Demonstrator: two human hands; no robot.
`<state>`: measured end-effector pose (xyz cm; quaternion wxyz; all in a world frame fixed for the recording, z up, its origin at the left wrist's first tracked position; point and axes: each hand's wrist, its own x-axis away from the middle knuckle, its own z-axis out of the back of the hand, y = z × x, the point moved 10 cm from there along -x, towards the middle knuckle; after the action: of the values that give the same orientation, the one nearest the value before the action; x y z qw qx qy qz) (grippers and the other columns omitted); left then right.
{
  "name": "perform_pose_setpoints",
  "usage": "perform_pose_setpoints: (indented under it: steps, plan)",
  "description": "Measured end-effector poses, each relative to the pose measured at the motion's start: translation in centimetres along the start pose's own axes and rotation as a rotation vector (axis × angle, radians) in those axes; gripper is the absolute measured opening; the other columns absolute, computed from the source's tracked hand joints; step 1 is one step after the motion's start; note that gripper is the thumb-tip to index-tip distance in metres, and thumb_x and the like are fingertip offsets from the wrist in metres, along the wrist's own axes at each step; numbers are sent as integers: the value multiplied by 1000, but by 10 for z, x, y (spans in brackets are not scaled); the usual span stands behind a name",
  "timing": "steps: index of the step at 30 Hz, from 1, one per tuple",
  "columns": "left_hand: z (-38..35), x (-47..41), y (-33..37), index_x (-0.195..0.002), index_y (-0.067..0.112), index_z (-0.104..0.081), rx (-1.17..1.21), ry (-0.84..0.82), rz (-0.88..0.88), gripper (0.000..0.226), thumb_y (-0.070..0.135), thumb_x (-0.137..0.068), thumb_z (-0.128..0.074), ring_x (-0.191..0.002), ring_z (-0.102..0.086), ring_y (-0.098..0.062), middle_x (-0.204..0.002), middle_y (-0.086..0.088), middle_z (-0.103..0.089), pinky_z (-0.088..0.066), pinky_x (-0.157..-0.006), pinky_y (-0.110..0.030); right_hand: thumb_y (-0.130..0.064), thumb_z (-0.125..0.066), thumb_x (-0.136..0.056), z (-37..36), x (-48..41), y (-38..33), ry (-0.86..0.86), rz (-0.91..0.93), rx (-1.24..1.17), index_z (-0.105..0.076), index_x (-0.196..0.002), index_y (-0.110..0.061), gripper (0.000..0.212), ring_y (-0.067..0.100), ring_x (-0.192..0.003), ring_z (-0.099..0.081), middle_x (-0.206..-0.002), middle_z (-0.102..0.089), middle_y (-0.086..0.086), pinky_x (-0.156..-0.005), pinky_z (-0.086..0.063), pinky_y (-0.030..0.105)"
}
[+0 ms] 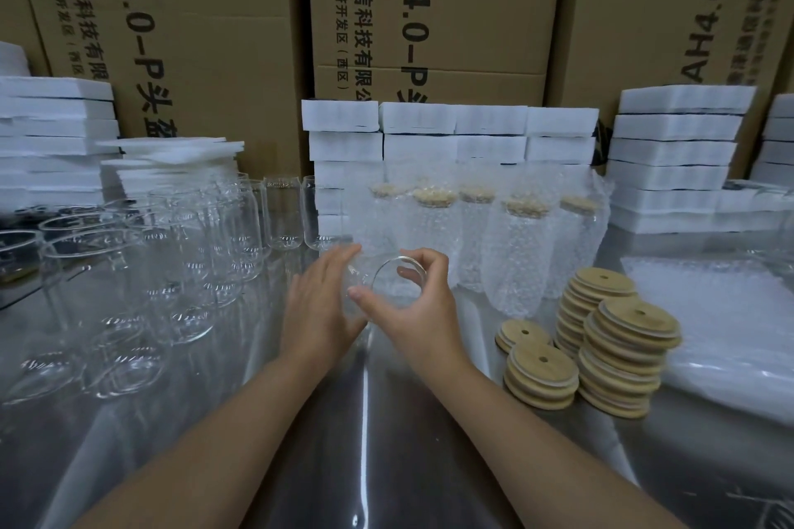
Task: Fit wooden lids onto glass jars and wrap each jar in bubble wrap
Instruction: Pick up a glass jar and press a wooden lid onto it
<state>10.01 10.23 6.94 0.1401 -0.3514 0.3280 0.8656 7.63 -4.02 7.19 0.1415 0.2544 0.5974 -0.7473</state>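
Bare jars [142,271]: grouped at left on the steel table [386,464]; edges blur together, count unreadable.
Left hand [320,305]: flattened against held jar's side, fingers extended.
Held jar [386,283]: centre, tilted, open mouth seen; body largely hidden by hands.
Right hand [419,314]: curled around the rim.
Wrapped jars [477,245]: behind, lids dimly seen through bubble wrap.
Wooden lids [601,348]: stacked at right.

Single head-worn wide-angle view, looking forward and down, close over the steel table [386,442], facing stacked cartons [429,13]
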Motion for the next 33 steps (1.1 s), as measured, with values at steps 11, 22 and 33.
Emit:
perform_pose_setpoints:
  steps: [11, 22, 33]
  plan:
    - [6, 9, 23, -142, 14, -43, -121, 1, -103, 82, 15, -68, -79, -134, -43, -23, -145, -2, -46, -33, -107, -34, -75, -62, -56, 10, 0, 1, 82, -18, -54, -40, -97, -37, 59, -5, -106, -55, -105, -57, -20, -86, -45, 18]
    - [1, 7, 13, -140, 11, -44, -68, -7, -36, 91, 31, -64, -88, -132, -45, -20, -141, -1, -49, -37, -105, -33, -37, -38, -101, 15, -6, -2, 126, 38, -23, -49, -91, -39, 15, -6, -87, -58, -85, -59, -33, -82, -49, 33]
    - [9, 8, -14, -130, 38, -42, 150, 102, 181, 82, 29, -61, -86, -120, -50, -8, -124, 23, -48, -42, -88, -28, -7, -39, -99, 0, -3, -5, -2, 66, -76, -54, -128, -23, 36, 4, -119, -52, -117, -54, -26, -98, -47, 44]
